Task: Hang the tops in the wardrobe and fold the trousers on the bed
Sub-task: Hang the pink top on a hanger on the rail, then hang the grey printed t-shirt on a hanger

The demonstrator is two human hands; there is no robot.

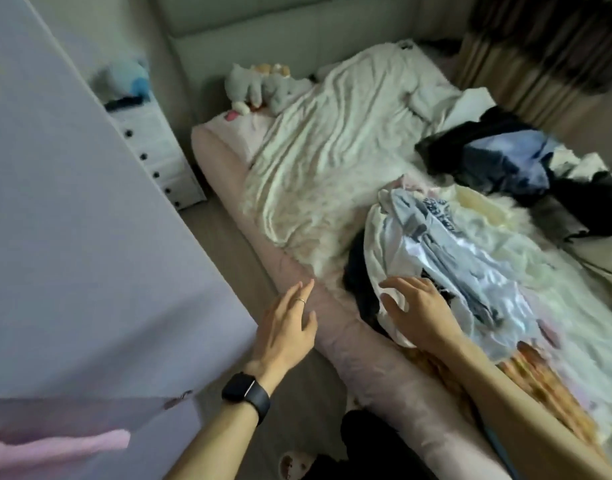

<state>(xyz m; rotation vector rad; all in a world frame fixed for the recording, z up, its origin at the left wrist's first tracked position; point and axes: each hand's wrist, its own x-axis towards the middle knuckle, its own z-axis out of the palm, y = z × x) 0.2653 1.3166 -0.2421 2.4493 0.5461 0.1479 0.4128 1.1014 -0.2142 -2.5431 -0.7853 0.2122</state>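
Observation:
A heap of light clothes [446, 258], white and pale blue with a printed top uppermost, lies near the bed's front edge, with a dark garment [361, 282] under its left side. My right hand [418, 310] hovers over the heap's near edge, fingers spread and relaxed, holding nothing. My left hand [287, 327], wearing a ring and a black watch, is stretched out flat over the pink mattress edge [332, 327], empty. A second pile of dark and blue garments [505, 157] lies at the bed's far right.
A large pale wardrobe door [72, 220] fills the left. A white drawer chest [155, 154] stands beyond it. A cream blanket [332, 150] covers the bed, with soft toys [263, 88] by the headboard. Curtains [540, 46] hang at the right. Pink fabric [55, 448] shows at the lower left.

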